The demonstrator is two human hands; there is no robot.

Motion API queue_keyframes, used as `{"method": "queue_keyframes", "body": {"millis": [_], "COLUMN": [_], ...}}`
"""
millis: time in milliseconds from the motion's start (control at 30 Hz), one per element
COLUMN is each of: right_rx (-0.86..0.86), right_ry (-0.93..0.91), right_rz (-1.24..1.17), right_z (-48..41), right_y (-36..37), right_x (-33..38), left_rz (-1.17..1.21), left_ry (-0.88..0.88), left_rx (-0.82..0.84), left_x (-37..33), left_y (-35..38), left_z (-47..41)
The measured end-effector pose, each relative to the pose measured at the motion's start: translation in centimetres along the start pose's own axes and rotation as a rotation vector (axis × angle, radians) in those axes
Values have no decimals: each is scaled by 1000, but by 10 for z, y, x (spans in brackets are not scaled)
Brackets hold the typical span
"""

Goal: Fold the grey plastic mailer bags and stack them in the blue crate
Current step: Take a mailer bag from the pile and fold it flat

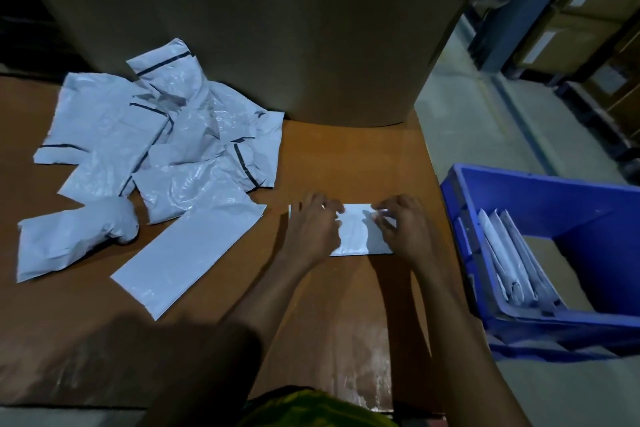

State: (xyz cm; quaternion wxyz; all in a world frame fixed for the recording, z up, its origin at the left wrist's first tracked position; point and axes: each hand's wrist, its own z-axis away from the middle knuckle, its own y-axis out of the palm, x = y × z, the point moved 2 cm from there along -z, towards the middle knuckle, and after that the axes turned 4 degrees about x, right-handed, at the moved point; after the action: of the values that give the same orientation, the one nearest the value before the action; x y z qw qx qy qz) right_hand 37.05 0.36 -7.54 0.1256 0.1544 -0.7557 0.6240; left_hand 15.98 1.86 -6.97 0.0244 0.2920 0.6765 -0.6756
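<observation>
Brown tabletop (346, 156) runs out in front of me to a tall cardboard wall (277, 28) well beyond my fingertips. Between my hands lies the folded mailer (353, 236), a pale strip flat on the table with its long axis running straight across from one hand to the other.

My left hand (311, 229) covers its left end, fingers bent at the far edge; whether they pinch or only press, I cannot tell. My right hand (405, 229) sits on the right end and pinches a small lifted bit of plastic near the far edge. The two hands are close together, with a bare stretch of mailer showing between them.

What matters next is the blue crate (540, 204): it lies to the right of my right hand, past the table's right edge, so I judge that hand the nearer one for the carry. Finished mailers (509, 253) stand on edge against the crate's near-left wall, with open floor beside them.

Left of my left hand lie a flat mailer (187, 253) and, farther off, the crumpled pile (180, 135). Bare table stays open ahead of both hands and back toward me.
</observation>
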Motion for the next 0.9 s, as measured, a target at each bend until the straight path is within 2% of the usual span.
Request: {"method": "queue_keyframes", "body": {"millis": [67, 200, 333, 400, 500, 767, 900], "right_rx": [4, -111, -45, -41, -122, -202, -160], "right_ry": [24, 97, 92, 84, 104, 142, 145], "right_rz": [16, -22, 16, 74, 60, -5, 65], "right_z": [13, 39, 37, 36, 51, 71, 70], "right_y": [14, 33, 34, 29, 25, 38, 35], "right_x": [2, 5, 1, 5, 26, 35, 45], "left_rz": [-35, -106, -137, -124, -59, -53, 9], "left_ry": [8, 17, 54, 64, 26, 15, -3], "left_rx": [8, -2, -34, -39, -49, 53, -61], "left_x": [-10, -12, -9, -6, 0, 2, 9], "left_y": [14, 29, 32, 29, 22, 18, 17], "left_z": [8, 18, 23, 27, 42, 61, 65]}}
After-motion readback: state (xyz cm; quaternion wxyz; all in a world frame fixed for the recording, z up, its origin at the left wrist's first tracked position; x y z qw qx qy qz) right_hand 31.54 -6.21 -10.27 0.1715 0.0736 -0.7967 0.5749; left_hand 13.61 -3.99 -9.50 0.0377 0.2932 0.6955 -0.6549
